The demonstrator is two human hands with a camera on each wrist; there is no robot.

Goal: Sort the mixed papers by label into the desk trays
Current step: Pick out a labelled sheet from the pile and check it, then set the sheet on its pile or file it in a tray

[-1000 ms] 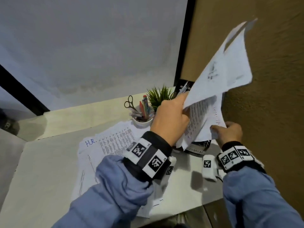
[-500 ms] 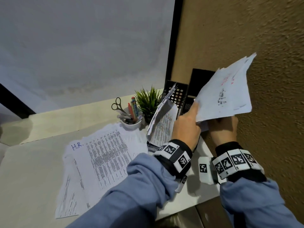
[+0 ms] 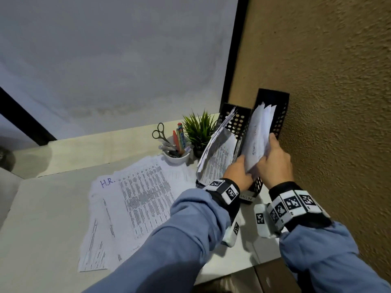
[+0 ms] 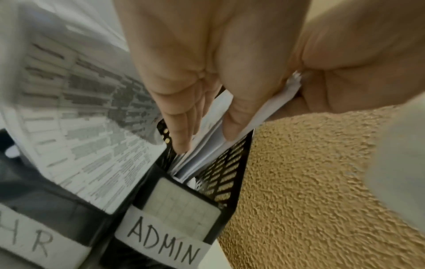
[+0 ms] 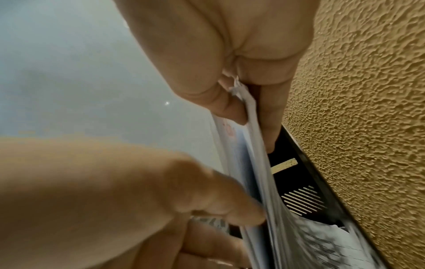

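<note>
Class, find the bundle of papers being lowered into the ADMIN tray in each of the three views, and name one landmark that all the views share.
Head: the bundle of papers stands right of centre, in the ADMIN tray.
Left wrist: centre, white edges below the fingers.
Right wrist: a central strip running downward.
Shared landmark: the textured tan wall on the right.

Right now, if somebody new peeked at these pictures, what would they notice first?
First, the two hands at the right, by the brown wall: the right hand grips a bundle of papers standing in the black tray marked ADMIN, and the left hand steadies them. Next, the big printed sheet marked H.R. lying flat on the white desk, with a small green plant behind it.
</note>
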